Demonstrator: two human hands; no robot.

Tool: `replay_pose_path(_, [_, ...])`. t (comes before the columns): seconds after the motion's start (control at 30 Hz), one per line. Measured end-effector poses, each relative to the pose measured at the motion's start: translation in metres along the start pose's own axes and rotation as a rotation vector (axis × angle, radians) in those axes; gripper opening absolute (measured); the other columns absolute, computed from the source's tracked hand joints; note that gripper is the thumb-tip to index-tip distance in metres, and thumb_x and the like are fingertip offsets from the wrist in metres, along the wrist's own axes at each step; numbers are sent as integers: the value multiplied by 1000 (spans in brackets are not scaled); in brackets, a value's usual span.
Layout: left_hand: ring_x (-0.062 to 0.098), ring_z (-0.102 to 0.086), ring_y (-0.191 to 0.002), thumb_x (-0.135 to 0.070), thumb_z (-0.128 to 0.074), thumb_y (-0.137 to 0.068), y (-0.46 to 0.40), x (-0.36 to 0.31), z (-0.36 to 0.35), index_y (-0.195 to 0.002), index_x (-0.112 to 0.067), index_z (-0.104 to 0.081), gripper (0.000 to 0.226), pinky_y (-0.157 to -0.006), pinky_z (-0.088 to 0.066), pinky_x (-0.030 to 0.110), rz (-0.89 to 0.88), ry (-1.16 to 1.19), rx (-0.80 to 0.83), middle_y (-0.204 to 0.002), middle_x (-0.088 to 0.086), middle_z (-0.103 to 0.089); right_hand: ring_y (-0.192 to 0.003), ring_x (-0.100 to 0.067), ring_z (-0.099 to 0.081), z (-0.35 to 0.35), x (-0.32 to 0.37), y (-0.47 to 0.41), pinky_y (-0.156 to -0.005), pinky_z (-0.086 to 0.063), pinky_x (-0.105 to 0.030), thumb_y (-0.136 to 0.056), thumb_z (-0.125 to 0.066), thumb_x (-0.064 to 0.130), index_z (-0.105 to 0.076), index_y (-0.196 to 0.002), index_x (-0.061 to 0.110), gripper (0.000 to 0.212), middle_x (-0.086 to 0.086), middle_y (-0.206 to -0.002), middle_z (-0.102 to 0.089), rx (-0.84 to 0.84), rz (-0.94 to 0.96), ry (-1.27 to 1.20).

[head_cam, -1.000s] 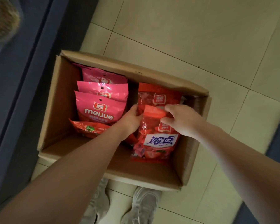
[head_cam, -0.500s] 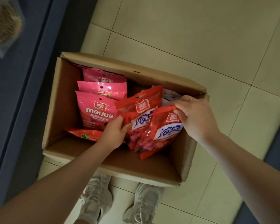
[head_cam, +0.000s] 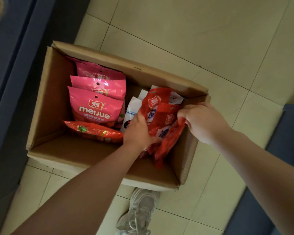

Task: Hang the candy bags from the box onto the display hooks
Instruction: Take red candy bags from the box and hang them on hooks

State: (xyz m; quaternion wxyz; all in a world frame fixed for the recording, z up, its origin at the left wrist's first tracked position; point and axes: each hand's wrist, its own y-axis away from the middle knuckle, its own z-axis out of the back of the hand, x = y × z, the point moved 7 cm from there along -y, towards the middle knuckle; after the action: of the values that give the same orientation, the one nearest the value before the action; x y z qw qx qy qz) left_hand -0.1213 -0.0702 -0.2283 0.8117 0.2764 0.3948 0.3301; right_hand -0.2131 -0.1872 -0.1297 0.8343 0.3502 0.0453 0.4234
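Both hands are working inside the open brown cardboard box, which is sitting on the pale tiled floor. The left hand is curling around the lower side of a bunch of glossy red candy bags, its thumb lying across the front bag. The right hand is pinching the upper right edge of the same bunch, fingers bent tight over the plastic. How many red bags are making up the bunch is hard to tell, perhaps two or three, since they are overlapping and slightly blurred. The bunch is tilting up at the right side of the box, its lower ends hanging inside. Just behind it, white bags with blue print are standing against the far wall. Three pink "meijue" candy bags are standing in a row on the left side, and an orange-red bag is lying flat in front of them. A pale grey sneaker is showing below the box's near wall.
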Motion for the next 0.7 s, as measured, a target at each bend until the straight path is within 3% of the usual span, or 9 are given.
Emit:
replay_pose_path(0.13, [28,-51,-115,-44,-75,-69,-1,-5,1,-138,-11,-18,96,-89,-45,38,41,-162,-120,-129,12,-47,-105,-23,-55,-4,0,2,-97,-28,-27,-92,-42,10,-54,-106,22,22,2,-111,-60,-74,-21,14])
replay_pose_path(0.3, [29,-60,-103,-33,-70,-78,7,-11,18,-141,-6,-13,89,-82,-47,38,9,-84,-165,-114,13,-61,-103,-26,-58,6,2,5,-89,-35,-32,-92,-46,13,-56,-103,17,16,-2,-107,-65,-88,-45,-19])
replay_pose_path(0.43, [33,-63,-95,-28,-72,-75,31,-15,64,-137,-15,-30,76,-79,-51,38,-77,126,-229,-105,13,-67,-94,-30,-63,39,15,13,-81,-42,-35,-87,-59,23,-63,-102,12,19,-9,-99,-70,-158,-53,-260])
replay_pose_path(0.53, [23,-67,-93,-24,-81,-64,59,-8,108,-124,-20,-49,68,-80,-53,36,-116,277,-196,-104,4,-70,-87,-25,-63,71,35,20,-71,-40,-30,-85,-61,23,-66,-94,11,16,-7,-92,-71,-162,-3,-372])
replay_pose_path(0.7, [13,-65,-88,-16,-84,-60,136,7,207,-115,-13,-59,60,-76,-45,23,-57,226,-217,-99,2,-72,-79,-24,-60,138,87,39,-70,-42,-34,-86,-61,20,-65,-91,10,12,-8,-86,-69,-66,128,-345])
